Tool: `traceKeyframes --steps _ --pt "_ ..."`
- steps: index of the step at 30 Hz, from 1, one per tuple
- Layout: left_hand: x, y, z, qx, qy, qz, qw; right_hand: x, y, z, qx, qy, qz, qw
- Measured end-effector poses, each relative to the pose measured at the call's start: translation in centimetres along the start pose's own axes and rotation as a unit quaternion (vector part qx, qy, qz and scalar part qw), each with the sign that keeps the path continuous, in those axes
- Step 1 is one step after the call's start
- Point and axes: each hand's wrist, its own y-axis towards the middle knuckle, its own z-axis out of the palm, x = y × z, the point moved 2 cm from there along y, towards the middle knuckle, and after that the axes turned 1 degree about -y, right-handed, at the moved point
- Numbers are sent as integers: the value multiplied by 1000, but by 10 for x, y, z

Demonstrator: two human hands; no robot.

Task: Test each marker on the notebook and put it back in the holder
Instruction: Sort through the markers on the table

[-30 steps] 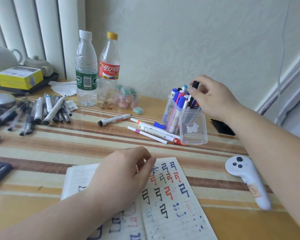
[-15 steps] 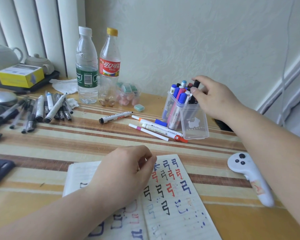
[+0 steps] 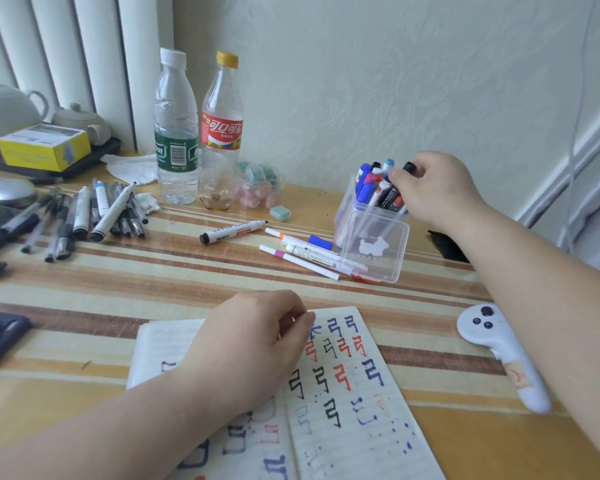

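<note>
Right hand point(image 3: 437, 192) has shifted a little to the right over the holder's mouth since the earlier frames. The top of the black-capped marker point(image 3: 408, 167) has gone with it. Left hand point(image 3: 253, 341) and holder point(image 3: 378, 244) unchanged in position.

Head view:
- Right fingers point(image 3: 400, 176) narrow, pinching the black-capped marker just under its cap. Marker tilted, cap toward the palm, lower end down inside the holder.
- Holder: clear plastic box, directly below and left of the right fingers, standing on the desk point(image 3: 153, 282). Other markers point(image 3: 364, 178) (blue, red and black caps) stand packed in it, just left of the fingers.
- Loose markers point(image 3: 305, 254): several lie flat on the desk, touching the holder's left side, below and left of the right fingers. One whiteboard marker point(image 3: 234, 232) lies apart, farther left.
- Left fingers loosely curled, thumb close to forefinger, nothing visible between them. The hand rests on the open notebook point(image 3: 354, 410).
- Notebook: under and right of the left fingers, its right page covered with red, blue and black test marks.
- White controller point(image 3: 499, 355): on the desk, well right of the left fingers.
- Pile of pens point(image 3: 84, 216) and two bottles point(image 3: 175, 133): far left of the right fingers.
</note>
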Motion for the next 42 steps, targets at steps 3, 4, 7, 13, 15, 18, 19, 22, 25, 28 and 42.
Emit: traceKeyframes --steps 3,4,7,13,15,18,19,22,25,28,42 --pt "1 0 1 1 -4 1 1000 -3 4 0 -35 -7 5 999" --pt "1 1 1 1 -4 1 1000 -3 6 -2 -44 -10 -3 999" --pt "2 1 2 2 0 0 1000 8 11 1 -29 -43 -43 998" --pt "2 1 1 7 -1 -5 1000 16 26 3 40 -124 9 991" --pt "2 1 1 8 2 -6 1000 13 28 3 32 -141 41 989" --pt "2 1 2 12 3 -6 1000 6 26 10 38 -98 50 993" --pt "2 1 2 13 3 -7 1000 4 26 11 43 -90 43 994" --pt "2 1 2 11 7 -8 1000 0 32 9 65 -131 30 989" --pt "3 1 2 12 5 -11 1000 3 33 8 94 -121 -41 987" --pt "2 1 3 13 2 -11 1000 9 22 6 66 -100 -165 979" --pt "3 1 3 19 5 -14 1000 15 29 4 97 -133 -39 986"
